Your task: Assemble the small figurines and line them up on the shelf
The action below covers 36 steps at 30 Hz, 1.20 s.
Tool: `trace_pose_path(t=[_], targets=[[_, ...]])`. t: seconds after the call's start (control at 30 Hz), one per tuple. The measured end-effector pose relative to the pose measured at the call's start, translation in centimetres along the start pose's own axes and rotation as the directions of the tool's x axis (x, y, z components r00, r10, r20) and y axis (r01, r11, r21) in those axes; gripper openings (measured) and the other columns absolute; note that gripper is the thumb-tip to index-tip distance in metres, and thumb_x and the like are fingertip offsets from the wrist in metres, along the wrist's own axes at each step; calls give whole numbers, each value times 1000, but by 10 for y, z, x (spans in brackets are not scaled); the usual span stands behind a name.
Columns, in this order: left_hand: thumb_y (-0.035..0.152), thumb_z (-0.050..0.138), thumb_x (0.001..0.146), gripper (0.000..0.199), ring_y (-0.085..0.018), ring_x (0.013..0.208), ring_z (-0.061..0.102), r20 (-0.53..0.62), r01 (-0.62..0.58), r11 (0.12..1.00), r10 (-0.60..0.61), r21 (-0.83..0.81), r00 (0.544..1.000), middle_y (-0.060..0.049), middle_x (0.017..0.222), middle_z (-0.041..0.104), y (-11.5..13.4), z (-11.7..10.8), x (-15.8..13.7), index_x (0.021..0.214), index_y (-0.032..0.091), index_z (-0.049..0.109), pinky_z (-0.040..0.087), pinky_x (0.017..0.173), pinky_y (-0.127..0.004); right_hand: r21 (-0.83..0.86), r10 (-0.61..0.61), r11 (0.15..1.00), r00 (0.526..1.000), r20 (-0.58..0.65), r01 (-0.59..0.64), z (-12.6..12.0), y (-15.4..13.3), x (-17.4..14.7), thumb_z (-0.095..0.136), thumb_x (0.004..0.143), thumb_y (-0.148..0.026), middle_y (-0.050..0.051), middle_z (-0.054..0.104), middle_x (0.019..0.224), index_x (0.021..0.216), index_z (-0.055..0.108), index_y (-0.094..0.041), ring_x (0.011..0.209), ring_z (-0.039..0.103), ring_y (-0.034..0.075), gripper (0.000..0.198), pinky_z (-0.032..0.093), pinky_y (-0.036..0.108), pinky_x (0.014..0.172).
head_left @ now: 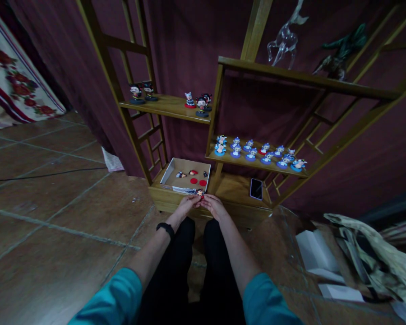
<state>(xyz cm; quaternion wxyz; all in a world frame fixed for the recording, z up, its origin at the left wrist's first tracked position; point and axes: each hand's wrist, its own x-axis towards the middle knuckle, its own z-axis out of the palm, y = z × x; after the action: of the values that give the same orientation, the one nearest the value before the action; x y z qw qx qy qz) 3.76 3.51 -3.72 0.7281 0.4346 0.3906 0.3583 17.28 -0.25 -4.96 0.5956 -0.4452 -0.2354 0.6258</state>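
Observation:
Both my hands meet in front of the wooden shelf unit, fingers closed on one small figurine (200, 192) with dark hair and a red lower part. My left hand (188, 204) grips it from the left, and my right hand (214, 205) from the right. Just beyond them an open cardboard box (167, 174) sits on the lowest shelf. Inside lie a few loose figurines, among them a red one (193, 172) and a white-and-dark one (181, 174), plus two red discs (194, 181). My fingers hide part of the held figurine's base.
A phone (256, 188) lies on the lowest shelf at right. Several blue and purple figurines (251, 154) stand on the middle shelf, dark-haired ones (202, 106) on the upper left shelf. A glass horse (286, 43) stands higher up. White boxes (318, 253) rest on the floor at right.

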Motion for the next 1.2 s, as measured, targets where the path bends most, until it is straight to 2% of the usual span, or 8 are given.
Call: trace_pose_path(t=[0.3, 0.5, 0.73, 0.9, 1.2], targets=[[28, 64, 69, 22, -11, 65, 61, 11, 94, 989, -93, -111, 996, -8, 73, 66, 3, 0, 3, 80, 10, 61, 48, 66, -24, 13, -26, 1000, 999, -34, 27, 1, -2, -1, 68, 62, -27, 3, 67, 70, 80, 61, -17, 67, 62, 12, 21, 50, 30, 72], [30, 59, 74, 22, -12, 65, 62, 31, 150, 974, -147, -171, 989, -9, 74, 66, 3, -3, 8, 83, 10, 60, 50, 67, -23, -67, -115, 992, 992, -53, 112, 5, -1, 2, 70, 58, -30, 1, 65, 69, 81, 61, -18, 62, 60, 11, 27, 50, 28, 65], [32, 56, 76, 22, -13, 66, 63, 87, 234, 938, -219, -256, 972, -10, 72, 66, 7, -4, 16, 80, 10, 59, 51, 67, -23, -187, -247, 956, 964, -102, 225, 7, 1, 16, 67, 57, -33, -3, 61, 62, 75, 59, -19, 50, 53, 7, 24, 45, 21, 51], [34, 55, 77, 25, -12, 66, 63, 103, 228, 923, -206, -310, 973, -9, 72, 65, 8, -4, 22, 83, 10, 59, 51, 66, -23, -228, -318, 930, 943, -103, 288, 9, -1, 22, 64, 60, -32, -4, 62, 66, 74, 59, -20, 52, 52, 7, 19, 43, 19, 49], [34, 54, 78, 25, -13, 68, 63, 102, 189, 926, -165, -326, 981, -10, 75, 66, 7, -6, 30, 85, 10, 58, 50, 67, -24, -165, -322, 939, 938, -124, 301, 11, 0, 29, 63, 63, -30, -2, 62, 66, 76, 60, -19, 54, 54, 8, 17, 44, 20, 51]])
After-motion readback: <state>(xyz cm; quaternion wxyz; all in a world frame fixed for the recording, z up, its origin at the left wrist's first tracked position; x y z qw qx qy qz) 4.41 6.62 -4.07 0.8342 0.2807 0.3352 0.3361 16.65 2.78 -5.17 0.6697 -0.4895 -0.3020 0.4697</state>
